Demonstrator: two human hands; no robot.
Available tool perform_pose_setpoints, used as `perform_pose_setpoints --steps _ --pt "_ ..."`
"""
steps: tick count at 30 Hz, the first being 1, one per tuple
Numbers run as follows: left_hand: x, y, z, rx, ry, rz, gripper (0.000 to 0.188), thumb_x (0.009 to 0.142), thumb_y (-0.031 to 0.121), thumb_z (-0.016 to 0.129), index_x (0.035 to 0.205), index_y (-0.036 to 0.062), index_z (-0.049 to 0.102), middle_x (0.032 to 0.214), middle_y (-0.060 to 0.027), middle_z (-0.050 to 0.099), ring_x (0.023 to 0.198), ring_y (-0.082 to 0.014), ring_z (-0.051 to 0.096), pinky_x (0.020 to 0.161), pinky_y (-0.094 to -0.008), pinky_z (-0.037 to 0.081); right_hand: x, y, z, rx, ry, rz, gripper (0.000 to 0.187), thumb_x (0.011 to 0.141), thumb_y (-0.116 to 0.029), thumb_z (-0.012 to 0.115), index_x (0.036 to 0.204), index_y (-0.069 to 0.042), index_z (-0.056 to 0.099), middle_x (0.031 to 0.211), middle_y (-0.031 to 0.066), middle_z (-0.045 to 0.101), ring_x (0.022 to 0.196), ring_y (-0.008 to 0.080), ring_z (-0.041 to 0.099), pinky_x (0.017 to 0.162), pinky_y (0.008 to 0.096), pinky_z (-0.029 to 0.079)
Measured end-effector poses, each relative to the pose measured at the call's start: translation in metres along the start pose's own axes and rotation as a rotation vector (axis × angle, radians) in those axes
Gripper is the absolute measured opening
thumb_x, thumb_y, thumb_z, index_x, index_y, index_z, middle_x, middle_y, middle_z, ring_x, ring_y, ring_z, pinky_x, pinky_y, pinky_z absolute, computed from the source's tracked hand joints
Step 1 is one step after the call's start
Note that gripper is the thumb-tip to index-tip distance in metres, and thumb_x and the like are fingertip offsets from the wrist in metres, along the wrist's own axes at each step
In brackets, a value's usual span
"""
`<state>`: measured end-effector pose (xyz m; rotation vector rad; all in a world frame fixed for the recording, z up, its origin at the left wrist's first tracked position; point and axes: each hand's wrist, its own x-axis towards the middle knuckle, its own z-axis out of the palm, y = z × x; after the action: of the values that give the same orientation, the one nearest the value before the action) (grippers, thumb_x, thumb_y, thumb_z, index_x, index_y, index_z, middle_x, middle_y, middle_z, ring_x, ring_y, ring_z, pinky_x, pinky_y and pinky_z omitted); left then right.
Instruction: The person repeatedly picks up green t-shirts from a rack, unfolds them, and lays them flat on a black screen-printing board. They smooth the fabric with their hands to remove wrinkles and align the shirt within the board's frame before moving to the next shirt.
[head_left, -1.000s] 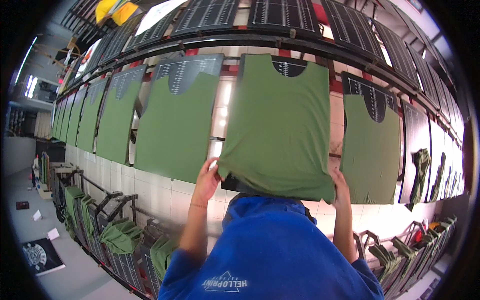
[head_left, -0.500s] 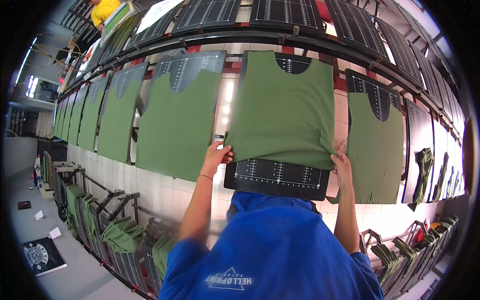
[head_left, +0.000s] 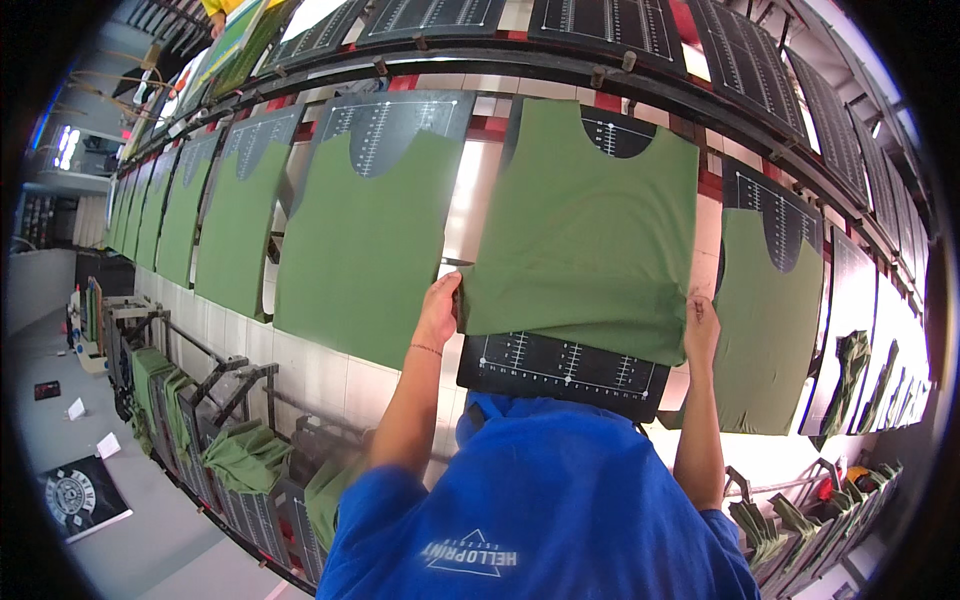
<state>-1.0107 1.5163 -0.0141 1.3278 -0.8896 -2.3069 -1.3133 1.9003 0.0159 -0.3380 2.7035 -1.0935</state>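
Note:
A green shirt-shaped fabric panel (head_left: 600, 215) lies over a black printing board (head_left: 560, 375) with white ruler marks. Its neck cutout bares the board at the far end, and a creased band runs across its near part. My left hand (head_left: 438, 312) is closed at the panel's left edge, thumb on the cloth, other fingers mostly hidden. At the right edge my right hand (head_left: 702, 325) holds the side of the cloth, with its fingertips tucked out of sight. The board's near end shows below the cloth, close to my blue shirt.
Similar green panels lie on boards to the left (head_left: 360, 250) and right (head_left: 765, 330). A dark rail (head_left: 500, 50) crosses beyond, with bare marked boards (head_left: 605, 25) behind it. Crumpled green cloth (head_left: 245, 455) hangs on a rack at lower left. Part of a person in yellow shows at far left.
Both hands have shifted to the panel's side edges, and their fingers are now more hidden. The near band of cloth lies flatter. The whole view has swung slightly.

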Motion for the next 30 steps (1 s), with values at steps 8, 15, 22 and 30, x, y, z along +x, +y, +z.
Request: perform_pose_setpoints --steps 8,15,22,30 --pt "-0.037 0.013 0.007 0.424 -0.075 0.212 0.019 0.098 0.021 0.063 0.101 0.0028 0.065 0.091 0.0004 0.065 0.083 -0.0089 0.057 0.074 -0.0260 0.045 -0.020 -0.001 -0.017 0.130 -0.212 -0.009 0.018 0.094 -0.013 0.065 0.106 0.000 0.063 0.089 0.0099 0.067 0.083 0.0175 0.062 0.076 0.0328 0.049" --pt "-0.148 0.032 -0.055 1.239 -0.431 0.104 0.017 0.096 0.016 0.063 0.107 0.0055 0.068 0.103 -0.0035 0.067 0.092 -0.0137 0.060 0.085 -0.0305 0.047 -0.130 -0.002 -0.107 -0.089 -0.982 0.205 0.030 0.089 -0.025 0.072 0.106 0.000 0.065 0.091 0.0085 0.068 0.090 0.0196 0.066 0.082 0.0350 0.052" --pt "-0.133 -0.031 -0.060 0.732 -0.128 -0.142 0.040 0.099 0.031 0.064 0.120 -0.0017 0.057 0.099 -0.0101 0.066 0.079 -0.0139 0.062 0.075 -0.0297 0.053 -0.164 0.013 -0.033 0.598 -0.278 0.628 0.046 0.099 -0.038 0.061 0.122 0.002 0.056 0.106 0.0148 0.063 0.100 0.0260 0.064 0.082 0.0370 0.054" --pt "-0.150 -0.054 -0.116 0.629 -0.081 -0.092 0.020 0.099 0.020 0.064 0.094 0.0009 0.060 0.081 -0.0013 0.061 0.076 -0.0114 0.061 0.072 -0.0294 0.053 -0.200 0.048 -0.060 0.346 -0.406 0.674 0.021 0.093 -0.021 0.068 0.085 -0.004 0.060 0.067 -0.0036 0.049 0.056 0.0062 0.044 0.049 0.0225 0.037"
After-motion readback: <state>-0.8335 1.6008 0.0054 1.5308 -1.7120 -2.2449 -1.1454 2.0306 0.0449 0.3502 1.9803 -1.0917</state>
